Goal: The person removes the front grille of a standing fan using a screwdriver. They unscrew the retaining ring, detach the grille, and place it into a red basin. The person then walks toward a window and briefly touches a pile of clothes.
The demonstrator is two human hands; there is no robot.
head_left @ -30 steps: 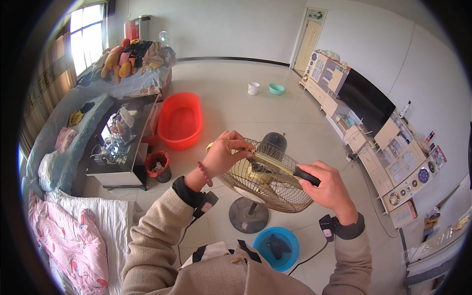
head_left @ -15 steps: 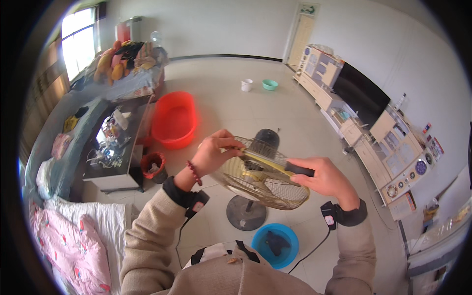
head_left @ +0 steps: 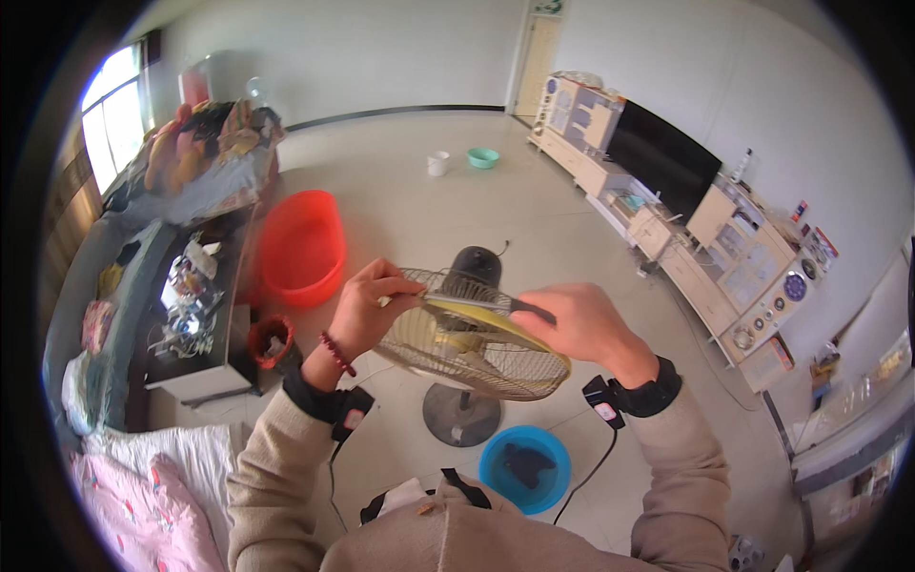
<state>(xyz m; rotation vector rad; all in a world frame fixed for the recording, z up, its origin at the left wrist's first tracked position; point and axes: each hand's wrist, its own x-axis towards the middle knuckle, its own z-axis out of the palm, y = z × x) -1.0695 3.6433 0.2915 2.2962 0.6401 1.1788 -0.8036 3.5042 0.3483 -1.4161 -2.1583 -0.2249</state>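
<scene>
A standing fan (head_left: 461, 355) with a wire grille and round black base is in front of me, its head tipped up. My right hand (head_left: 579, 322) is wrapped around the dark handle of a screwdriver-like tool (head_left: 469, 304). Its grey shaft lies along the grille's upper rim, over a yellowish band, and points toward my left hand. My left hand (head_left: 370, 303) is closed in a pinch at the rim, by the tool's far end. What exactly sits between those fingertips is too small to make out.
A blue basin (head_left: 560, 467) with dark cloth in water stands near my feet. To the left are a red tub (head_left: 303, 250), a red-lined bin (head_left: 273, 339) and a cluttered low table (head_left: 217, 367). A TV cabinet (head_left: 658, 234) runs along the right wall.
The whole view has swung, so the room and fan appear further left. My right hand has closed further over the tool's handle, its back turned up. My left hand still pinches at the rim.
</scene>
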